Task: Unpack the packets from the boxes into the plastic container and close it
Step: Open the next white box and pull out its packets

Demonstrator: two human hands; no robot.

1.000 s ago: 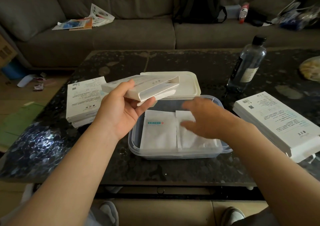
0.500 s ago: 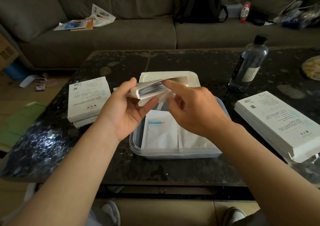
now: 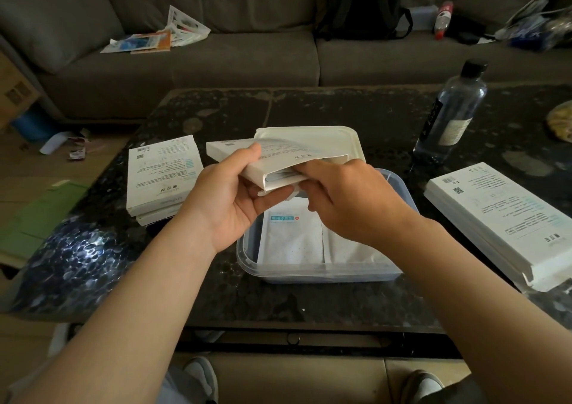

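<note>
My left hand (image 3: 232,199) holds a flat white box (image 3: 288,159) above the clear plastic container (image 3: 312,275), its open end facing right. The fingers of my right hand (image 3: 343,199) reach into that open end, where packets (image 3: 280,178) show inside; the fingertips are hidden. White packets (image 3: 291,239) lie flat in the container. The container's cream lid (image 3: 346,138) rests on the table behind it.
Two stacked white boxes (image 3: 162,174) lie to the left on the dark table (image 3: 309,109), more boxes (image 3: 495,217) to the right. A water bottle (image 3: 448,112) stands at the back right. A grey sofa (image 3: 201,56) with papers and a backpack (image 3: 362,4) lies beyond.
My right hand rose from the container to the box's open end and pushed its fingers inside. My left hand tilted the box slightly toward it.
</note>
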